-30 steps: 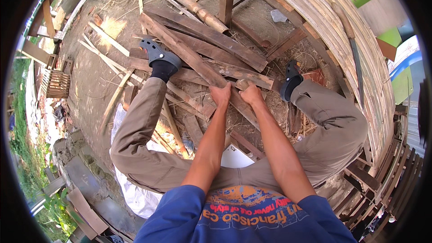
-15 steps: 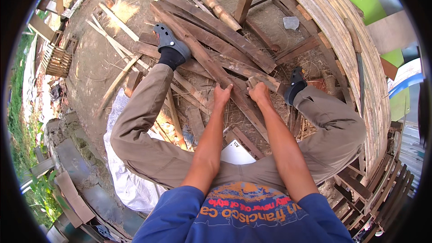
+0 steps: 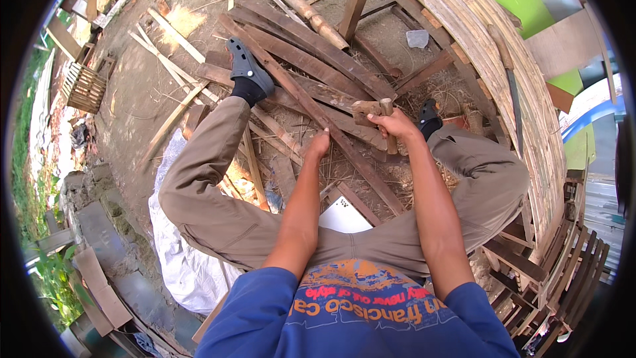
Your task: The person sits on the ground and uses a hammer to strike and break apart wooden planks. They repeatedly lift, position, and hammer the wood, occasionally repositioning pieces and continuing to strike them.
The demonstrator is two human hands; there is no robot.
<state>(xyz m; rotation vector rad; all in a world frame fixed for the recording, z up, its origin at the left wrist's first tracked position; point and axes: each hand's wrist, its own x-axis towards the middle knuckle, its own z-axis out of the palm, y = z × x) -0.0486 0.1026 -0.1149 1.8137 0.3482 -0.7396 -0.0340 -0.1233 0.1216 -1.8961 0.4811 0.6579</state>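
A long brown wooden beam (image 3: pixel 301 96) lies slantwise between my legs, running from the far left by my shoe to near my lap. My left hand (image 3: pixel 317 143) is closed at its left edge, thumb against the wood and fingers mostly hidden. On the other side of the beam, my right hand (image 3: pixel 396 126) grips a wooden tool (image 3: pixel 364 110), a blocky piece with a short bar set across it. It is held right of the beam, apart from it. Part of the tool is hidden behind my fingers.
More dark planks (image 3: pixel 318 43) are piled beyond the beam, near a bamboo pole (image 3: pixel 311 13). A slatted bamboo platform (image 3: pixel 530 113) with a long-bladed saw or knife (image 3: pixel 513 93) curves along the right. White sheeting (image 3: pixel 189 258) and a block wall (image 3: pixel 109 225) stand left.
My right hand has moved right, away from the beam, bringing the wooden tool into plainer view. My left hand has slid slightly left and nearer along the beam.
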